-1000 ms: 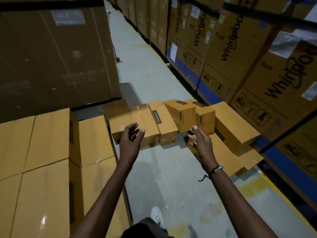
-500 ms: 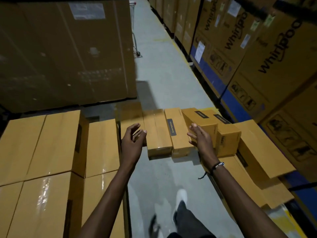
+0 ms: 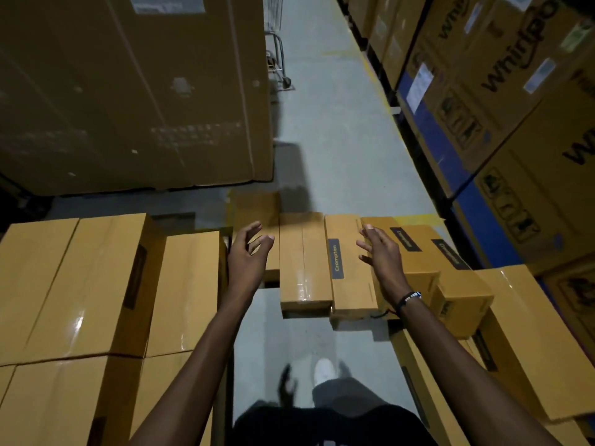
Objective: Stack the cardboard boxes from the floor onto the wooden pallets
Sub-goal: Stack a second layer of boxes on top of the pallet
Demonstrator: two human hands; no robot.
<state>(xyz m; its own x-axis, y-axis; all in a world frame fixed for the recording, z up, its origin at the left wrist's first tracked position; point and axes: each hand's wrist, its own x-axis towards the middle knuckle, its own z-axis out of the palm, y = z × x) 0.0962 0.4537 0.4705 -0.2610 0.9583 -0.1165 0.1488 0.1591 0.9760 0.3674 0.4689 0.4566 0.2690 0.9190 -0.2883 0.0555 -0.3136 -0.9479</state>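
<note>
Left hand: our left hand [image 3: 246, 260] hovers above the left end of the row of boxes on the floor [image 3: 341, 149], fingers spread and loosely curled, holding nothing.
Right hand: our right hand [image 3: 381, 252] hangs over the right part of that row, fingers straight and fanned, gripping nothing; a dark wristband [image 3: 408, 299] sits on its wrist.
Labelled box: the Crompton box [image 3: 349, 268] lies flat on the floor between our two hands, its dark label running along its top.
Plain box: a taped box [image 3: 304, 262] lies just left of the Crompton box, touching it along its side.
Shadowed box: another box [image 3: 256, 214] lies left of the taped one, partly hidden by our left hand.
Tilted boxes: two labelled boxes [image 3: 431, 262] lie right of the Crompton box, partly under our right hand, propped at an angle on a loose pile [image 3: 531, 342] of further boxes.
Stacked boxes: a neat stack [image 3: 83, 284] stands well left of the Crompton box; we cannot tell what carries it.
Large carton: a tall dark carton [image 3: 128, 91] stands beyond the stack.
Whirlpool cartons: a wall of printed cartons [image 3: 515, 91] lines the aisle, right of the Crompton box.
Trolley: a metal trolley [image 3: 277, 59] stands far up the aisle.
Feet: our shoe [image 3: 323, 370] shows on the floor, nearer than the Crompton box.
</note>
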